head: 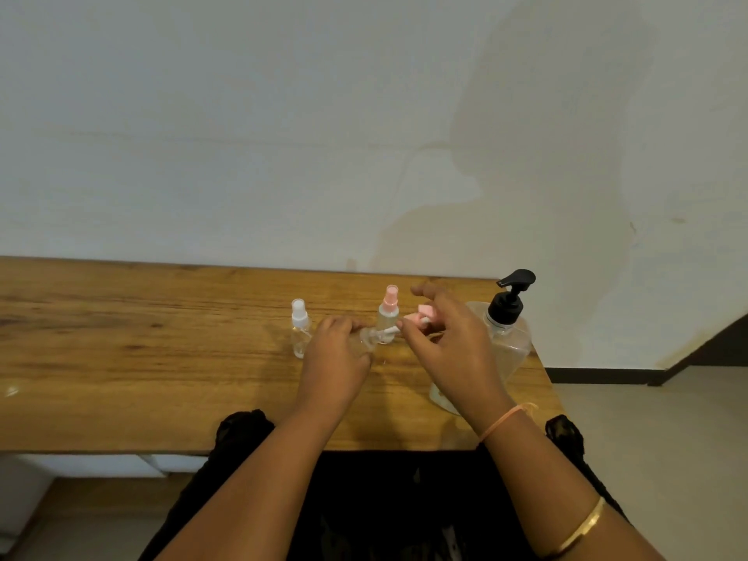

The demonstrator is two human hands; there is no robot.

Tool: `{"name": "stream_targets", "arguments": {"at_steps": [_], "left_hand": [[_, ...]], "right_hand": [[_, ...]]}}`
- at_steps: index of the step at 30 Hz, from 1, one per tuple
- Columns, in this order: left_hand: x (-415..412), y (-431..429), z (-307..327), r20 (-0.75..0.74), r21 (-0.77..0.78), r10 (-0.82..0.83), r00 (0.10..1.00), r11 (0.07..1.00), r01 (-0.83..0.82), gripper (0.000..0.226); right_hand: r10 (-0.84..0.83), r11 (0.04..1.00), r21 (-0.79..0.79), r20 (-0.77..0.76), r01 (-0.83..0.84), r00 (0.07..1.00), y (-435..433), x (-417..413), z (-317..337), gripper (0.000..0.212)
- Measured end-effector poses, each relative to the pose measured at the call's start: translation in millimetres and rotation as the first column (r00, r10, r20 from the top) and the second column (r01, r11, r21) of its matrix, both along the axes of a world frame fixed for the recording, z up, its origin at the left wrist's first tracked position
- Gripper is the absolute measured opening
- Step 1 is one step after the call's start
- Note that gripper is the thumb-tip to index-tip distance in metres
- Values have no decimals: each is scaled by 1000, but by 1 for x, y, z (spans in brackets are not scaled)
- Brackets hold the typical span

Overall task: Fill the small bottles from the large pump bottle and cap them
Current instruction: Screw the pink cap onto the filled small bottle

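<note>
Pink cap [421, 315] pinched by right hand [453, 346], small bottle [366, 341] gripped by left hand [334, 354]: hold it steady, keep tube [390, 330] straight, avoid bending.

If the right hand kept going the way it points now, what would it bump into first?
Probably the mouth of the small bottle that the left hand holds; the pink-capped bottle stands close behind, depth unclear.

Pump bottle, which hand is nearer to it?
Right. The right hand is directly left of the pump bottle, overlapping it in view; the left hand is farther left.
</note>
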State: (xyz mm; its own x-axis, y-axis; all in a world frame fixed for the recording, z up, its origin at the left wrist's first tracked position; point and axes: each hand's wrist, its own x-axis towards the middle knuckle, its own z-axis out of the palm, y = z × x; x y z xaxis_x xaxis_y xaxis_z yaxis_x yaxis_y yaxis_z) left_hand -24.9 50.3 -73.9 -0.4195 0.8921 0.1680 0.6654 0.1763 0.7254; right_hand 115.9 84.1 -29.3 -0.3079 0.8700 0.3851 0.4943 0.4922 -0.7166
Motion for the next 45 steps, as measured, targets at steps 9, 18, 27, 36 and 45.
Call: {"name": "stream_targets", "arguments": {"at_steps": [9,18,27,36,45], "left_hand": [[-8,0,-11,76,-13,115,990,993,-115,36],[-4,0,-10,139,-8,92,986,996,-92,41],[-1,-1,-8,174,6,83,981,996,-85,38],[-2,0,-15,186,-27,54,981,998,-49,43],[-2,1,-20,184,-46,58,981,998,-51,42]], "right_hand": [[13,999,41,181,-20,983,-8,15,-5,27],[173,959,-284,556,-10,813,-14,-1,-49,25],[145,956,-274,754,106,641,-14,-6,-76,19],[66,964,-214,765,156,641,-11,-6,-82,16],[52,974,-181,764,136,643,-12,-7,-77,17]]}}
